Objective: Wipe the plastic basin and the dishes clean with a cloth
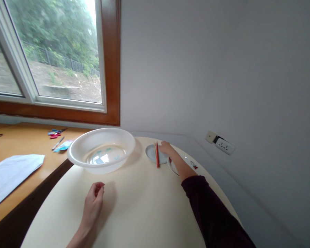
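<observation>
My right hand (165, 147) reaches over the right side of a small grey plate (150, 155); its fingers are bent, and what they hold, if anything, is hidden. Across the plate lie an orange-red chopstick-like stick (157, 156) and paler thin sticks (155, 148), right beside my fingertips. Under my right forearm is a white plate with a red pattern (173, 167), partly covered by the arm. My left hand (94, 199) is loosely closed above the near left of the table, fingers curled and nothing visible in them. Just beyond it stands a large translucent basin (76, 156).
The round cream table (144, 213) meets the white wall. At left, a wooden desk (15, 137) holds a white sheet (12, 172), a pen (58, 143), a blue packet (63, 146) and small coloured items (55, 134). A wall socket (224, 146) is at right.
</observation>
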The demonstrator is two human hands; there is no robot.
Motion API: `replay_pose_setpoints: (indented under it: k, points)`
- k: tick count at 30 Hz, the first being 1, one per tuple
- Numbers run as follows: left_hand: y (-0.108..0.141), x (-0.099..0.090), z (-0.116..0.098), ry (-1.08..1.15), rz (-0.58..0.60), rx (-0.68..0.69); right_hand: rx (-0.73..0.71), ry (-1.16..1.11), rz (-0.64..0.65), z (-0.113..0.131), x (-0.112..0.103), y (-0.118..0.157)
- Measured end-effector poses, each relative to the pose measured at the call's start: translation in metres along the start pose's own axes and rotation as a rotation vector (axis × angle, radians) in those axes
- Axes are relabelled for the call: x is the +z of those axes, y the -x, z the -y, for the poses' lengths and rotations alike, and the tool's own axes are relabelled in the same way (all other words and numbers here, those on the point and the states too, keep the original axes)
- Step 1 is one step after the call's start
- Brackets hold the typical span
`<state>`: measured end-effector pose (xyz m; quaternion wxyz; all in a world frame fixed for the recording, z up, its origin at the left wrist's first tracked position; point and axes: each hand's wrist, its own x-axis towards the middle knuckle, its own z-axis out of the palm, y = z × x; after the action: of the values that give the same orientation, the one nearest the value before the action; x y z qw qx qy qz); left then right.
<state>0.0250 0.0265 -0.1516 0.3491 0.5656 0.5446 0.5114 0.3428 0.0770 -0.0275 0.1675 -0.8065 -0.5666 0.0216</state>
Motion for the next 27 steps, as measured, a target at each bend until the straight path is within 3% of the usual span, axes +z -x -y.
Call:
replay_pose_setpoints:
  k: [3, 6, 9, 12, 16, 19, 21, 23, 27]
  points:
    - [0.000, -0.001, -0.001, 0.012, -0.005, -0.006, -0.015, -0.004, 0.006, -0.019, -0.033, 0.038]
    - [0.000, -0.001, -0.002, 0.043, -0.001, -0.027, -0.040, -0.016, 0.038, -0.049, -0.061, 0.099]
    - [0.001, -0.001, -0.002, 0.074, 0.017, -0.042, -0.046, 0.032, 0.123, -0.082, -0.068, 0.165]
    - [0.002, -0.001, -0.002, 0.101, 0.023, -0.046, 0.017, 0.081, 0.231, -0.111, -0.048, 0.220]
    - [0.003, -0.002, -0.002, 0.145, 0.014, -0.039, 0.015, 0.059, 0.272, -0.142, 0.007, 0.266]
    - [0.003, -0.003, -0.002, 0.190, 0.019, -0.051, 0.031, 0.033, 0.105, -0.158, 0.037, 0.275]
    - [0.003, -0.002, -0.002, 0.199, 0.007, -0.049, 0.043, -0.043, 0.021, -0.160, 0.035, 0.269]
    - [0.002, -0.001, 0.000, 0.200, 0.004, -0.043, 0.060, -0.110, -0.197, -0.149, 0.013, 0.255]
    - [0.000, 0.002, 0.005, 0.193, 0.003, -0.050, 0.136, -0.169, -0.904, -0.086, -0.058, 0.214]
